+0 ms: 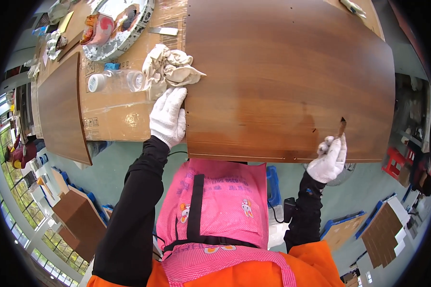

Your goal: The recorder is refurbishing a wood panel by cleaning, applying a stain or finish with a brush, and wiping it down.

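A large brown wooden panel (273, 71) lies on the table before me, its grain running across. In the white-gloved fingers of my right hand (328, 160) is a small paintbrush (342, 127), pinched near the panel's front right part. The dark bristle tip points away from me, just over or on the surface; I cannot tell which. My left hand (167, 117), also gloved, rests along the panel's left edge with its fingers stretched out. Its fingertips reach the crumpled cream rag (170, 67). A short dark mark (314, 130) shows on the panel left of the brush.
Left of the panel, a clear plastic bottle (112, 81) lies on cardboard (111, 126). Farther back are a paint-smeared round tray (107, 54) and a white-handled scraper (164, 31). Another brown board (62, 105) stands at the left. A red stool (392, 160) is at the far right.
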`<act>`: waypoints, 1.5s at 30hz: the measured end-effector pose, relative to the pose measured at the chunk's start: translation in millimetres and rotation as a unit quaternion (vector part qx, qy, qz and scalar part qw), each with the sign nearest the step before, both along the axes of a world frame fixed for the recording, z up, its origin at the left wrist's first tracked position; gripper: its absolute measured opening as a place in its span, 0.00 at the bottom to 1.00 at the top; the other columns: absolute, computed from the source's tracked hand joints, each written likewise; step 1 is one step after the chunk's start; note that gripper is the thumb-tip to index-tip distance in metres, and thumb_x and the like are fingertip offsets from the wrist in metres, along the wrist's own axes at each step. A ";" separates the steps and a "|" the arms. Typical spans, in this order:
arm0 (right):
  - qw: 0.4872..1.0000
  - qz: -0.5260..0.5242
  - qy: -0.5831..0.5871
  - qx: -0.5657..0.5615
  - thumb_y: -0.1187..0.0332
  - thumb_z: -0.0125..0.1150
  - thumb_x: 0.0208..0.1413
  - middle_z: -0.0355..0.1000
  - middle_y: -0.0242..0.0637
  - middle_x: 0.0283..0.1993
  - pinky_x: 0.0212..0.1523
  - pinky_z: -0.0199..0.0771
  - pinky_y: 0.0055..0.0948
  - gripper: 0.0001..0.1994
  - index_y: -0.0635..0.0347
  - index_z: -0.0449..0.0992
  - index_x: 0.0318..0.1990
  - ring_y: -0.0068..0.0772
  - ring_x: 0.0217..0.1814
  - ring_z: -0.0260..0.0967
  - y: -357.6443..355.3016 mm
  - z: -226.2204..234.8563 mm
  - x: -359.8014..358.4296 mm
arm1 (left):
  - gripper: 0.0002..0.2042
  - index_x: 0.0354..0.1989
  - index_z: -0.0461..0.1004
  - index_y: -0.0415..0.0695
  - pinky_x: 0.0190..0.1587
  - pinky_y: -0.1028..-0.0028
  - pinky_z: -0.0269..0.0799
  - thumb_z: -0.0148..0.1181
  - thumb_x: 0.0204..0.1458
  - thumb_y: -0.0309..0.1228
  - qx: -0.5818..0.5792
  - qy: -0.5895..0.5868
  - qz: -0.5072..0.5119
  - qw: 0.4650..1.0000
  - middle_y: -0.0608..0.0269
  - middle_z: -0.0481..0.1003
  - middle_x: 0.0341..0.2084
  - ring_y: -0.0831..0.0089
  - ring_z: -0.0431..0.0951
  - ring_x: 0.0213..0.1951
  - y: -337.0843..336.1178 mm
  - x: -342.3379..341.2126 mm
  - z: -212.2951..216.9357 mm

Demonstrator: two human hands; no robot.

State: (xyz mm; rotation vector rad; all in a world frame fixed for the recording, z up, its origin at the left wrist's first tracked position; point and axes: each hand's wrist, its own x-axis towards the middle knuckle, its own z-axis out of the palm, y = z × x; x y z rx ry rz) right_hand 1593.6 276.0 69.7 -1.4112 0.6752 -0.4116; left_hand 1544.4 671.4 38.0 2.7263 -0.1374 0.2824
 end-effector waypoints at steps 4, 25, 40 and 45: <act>0.976 0.191 0.057 0.086 0.70 0.57 0.69 0.79 0.38 0.37 0.28 0.70 0.20 0.12 0.66 0.74 0.55 0.18 0.27 0.70 88.7 31.6 13.4 | 0.28 0.64 0.69 0.41 0.65 0.52 0.67 0.57 0.50 0.21 -0.007 -0.001 0.002 1.000 0.46 0.74 0.58 0.41 0.72 0.60 0.6 -0.2 7.3; 0.797 0.582 -0.021 -0.162 0.64 0.69 0.59 0.82 0.36 0.35 0.34 0.76 0.23 0.16 0.67 0.83 0.47 0.19 0.30 0.75 459.0 -23.6 193.9 | 0.23 0.53 0.73 0.39 0.59 0.57 0.72 0.62 0.46 0.29 -0.103 0.002 -0.006 0.995 0.51 0.77 0.49 0.52 0.76 0.54 17.6 3.9 -0.6; 0.595 0.575 -0.108 -0.551 0.58 0.68 0.48 0.76 0.44 0.51 0.55 0.76 0.47 0.22 0.42 0.79 0.54 0.49 0.57 0.73 353.0 17.2 99.2 | 0.25 0.52 0.74 0.39 0.62 0.53 0.69 0.64 0.41 0.29 -0.098 0.084 -0.002 0.992 0.48 0.76 0.46 0.47 0.75 0.54 18.5 -3.6 -9.8; 0.803 0.511 -0.082 -0.295 0.64 0.71 0.43 0.75 0.41 0.56 0.56 0.77 0.45 0.26 0.50 0.78 0.55 0.51 0.57 0.73 349.7 -34.3 81.3 | 0.33 0.56 0.72 0.38 0.68 0.49 0.63 0.65 0.33 0.30 -0.059 0.072 -0.022 0.995 0.42 0.72 0.57 0.40 0.69 0.61 19.3 -5.8 -11.6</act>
